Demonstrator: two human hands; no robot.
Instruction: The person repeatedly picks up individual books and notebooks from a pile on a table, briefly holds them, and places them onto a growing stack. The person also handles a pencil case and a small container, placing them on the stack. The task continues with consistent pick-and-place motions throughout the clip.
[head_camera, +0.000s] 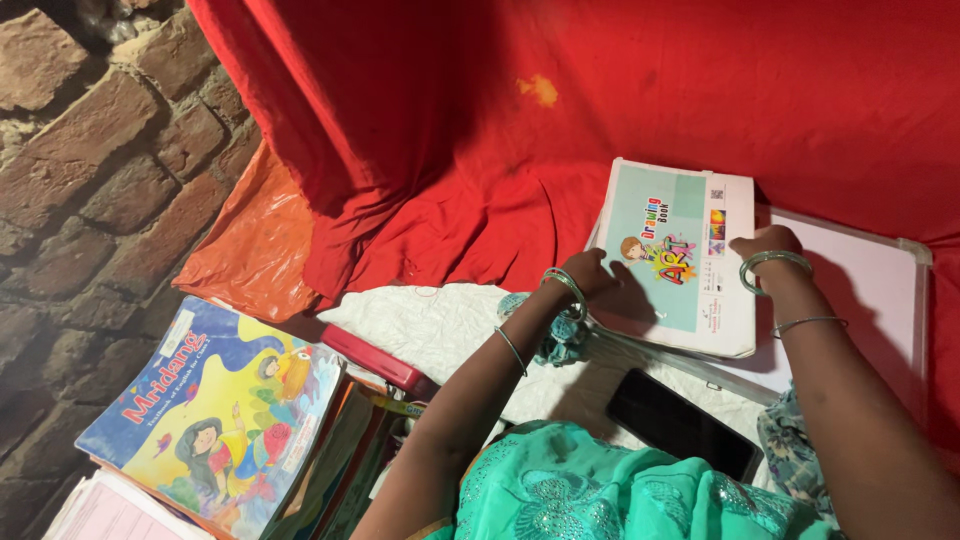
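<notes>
Turquoise embroidered cloth (590, 495) fills the near edge of the view, worn by the person whose two bare arms are stretched away from the camera. Just beyond it a dark phone (682, 424) is seen lying face up on a white quilted cloth (440, 325). Farther out, a drawing book (680, 255) with a pale green cover is held at a tilt over a white board (880, 290), its long axis running away from the person and leaning slightly to the left. The left hand (592, 275) is pressed against the book's near left edge, fingers closed on that side; the right hand (765, 245) is set on the right edge, fingers curled over the margin, so the book is clamped between the two grips. Both hands are about equally near, one on each long side, and bangles are worn on both wrists. A red cloth (560, 120) is draped behind the book, with an orange plastic sheet (255, 245) at its left and a rough brick wall (90, 170) beyond that. At lower left a stack of books (330, 455) is topped by a brightly illustrated schoolbook (215, 410), well apart from either hand, with a red case (375, 360) lying between the stack and the quilted cloth
</notes>
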